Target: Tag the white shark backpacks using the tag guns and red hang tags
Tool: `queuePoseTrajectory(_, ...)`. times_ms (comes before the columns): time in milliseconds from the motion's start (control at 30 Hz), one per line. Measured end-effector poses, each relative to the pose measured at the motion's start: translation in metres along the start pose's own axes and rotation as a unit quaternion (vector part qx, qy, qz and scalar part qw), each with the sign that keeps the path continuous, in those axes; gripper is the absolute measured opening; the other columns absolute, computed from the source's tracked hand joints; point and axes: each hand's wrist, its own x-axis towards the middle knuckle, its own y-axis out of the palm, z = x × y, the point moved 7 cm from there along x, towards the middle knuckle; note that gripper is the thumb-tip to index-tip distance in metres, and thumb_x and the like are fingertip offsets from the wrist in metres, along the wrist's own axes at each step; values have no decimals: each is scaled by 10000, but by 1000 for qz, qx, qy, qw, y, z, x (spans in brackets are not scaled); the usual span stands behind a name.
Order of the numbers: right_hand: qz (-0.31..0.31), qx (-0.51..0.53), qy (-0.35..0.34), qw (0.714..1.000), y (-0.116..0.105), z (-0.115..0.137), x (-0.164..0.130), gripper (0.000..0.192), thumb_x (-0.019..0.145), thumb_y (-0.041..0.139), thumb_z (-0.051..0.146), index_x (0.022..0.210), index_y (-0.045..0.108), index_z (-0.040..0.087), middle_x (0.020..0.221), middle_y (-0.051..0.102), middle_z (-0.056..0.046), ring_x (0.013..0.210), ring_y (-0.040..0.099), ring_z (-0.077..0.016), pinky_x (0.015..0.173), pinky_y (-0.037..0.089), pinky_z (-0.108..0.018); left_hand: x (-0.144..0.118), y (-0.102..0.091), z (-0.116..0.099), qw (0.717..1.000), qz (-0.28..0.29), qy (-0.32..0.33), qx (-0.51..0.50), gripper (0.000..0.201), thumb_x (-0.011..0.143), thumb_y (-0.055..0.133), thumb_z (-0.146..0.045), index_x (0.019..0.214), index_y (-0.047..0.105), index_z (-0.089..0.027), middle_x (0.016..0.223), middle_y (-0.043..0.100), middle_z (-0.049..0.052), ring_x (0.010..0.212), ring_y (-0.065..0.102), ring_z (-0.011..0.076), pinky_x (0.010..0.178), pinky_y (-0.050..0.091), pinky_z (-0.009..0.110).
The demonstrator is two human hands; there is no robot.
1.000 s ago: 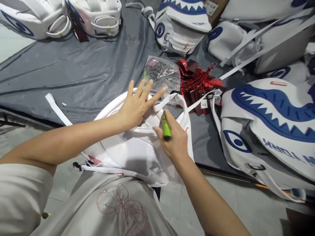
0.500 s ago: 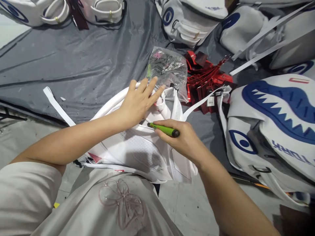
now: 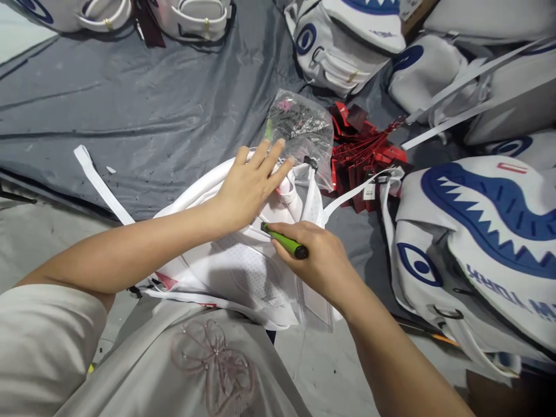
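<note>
A white backpack (image 3: 221, 263) lies in front of me, its mesh back panel and straps turned up. Flat across its upper part rests my left hand (image 3: 254, 188), open, with the fingers spread. My right hand (image 3: 310, 246) is closed around a green pen-shaped tool (image 3: 284, 240) with black ends; its exact kind I cannot make out. The tool's tip is at a seam of the backpack, just below my left hand. Whether the tip touches the fabric is unclear. One loose white strap (image 3: 102, 185) sticks out to the left.
Behind the backpack lie a clear plastic bag (image 3: 299, 127) and a bundle of red tags (image 3: 365, 150). A finished-looking shark-face backpack (image 3: 490, 243) stands at the right. Several more white backpacks (image 3: 343, 52) line the back of the grey-covered table (image 3: 165, 110).
The camera view has shifted a little. The green tool now points more steeply, its rear end lower and further left. My left hand stays flat on the backpack.
</note>
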Motion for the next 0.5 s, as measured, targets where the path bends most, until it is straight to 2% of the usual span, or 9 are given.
queuePoseTrajectory(100, -9, 4, 6, 1000, -2, 0, 0, 268, 862, 661, 250, 1111, 762, 258, 900, 736, -41, 833, 695, -212, 684, 513, -302, 1, 1, 0, 999, 32, -6, 22, 757, 927, 581, -248, 1592, 227, -176, 1675, 145, 165, 1522, 214, 374, 1159, 292, 560)
queuePoseTrajectory(200, -6, 9, 21, 1000, -1, -1, -1, 268, 860, 665, 265, 1107, 769, 255, 910, 735, -51, 837, 693, -227, 690, 516, -318, 1, 0, -1, 998, 55, -7, 19, 768, 930, 563, -219, 1602, 195, -173, 1680, 120, 159, 1537, 177, 373, 1173, 279, 571)
queuePoseTrajectory(500, -12, 45, 34, 998, 1, 4, -2, 282, 885, 634, 290, 1130, 760, 226, 993, 745, -73, 911, 691, -256, 807, 547, -386, -1, -4, -3, 996, 77, -7, -33, 751, 932, 503, -153, 1604, 169, -154, 1689, 63, 157, 1543, 141, 359, 1199, 186, 586)
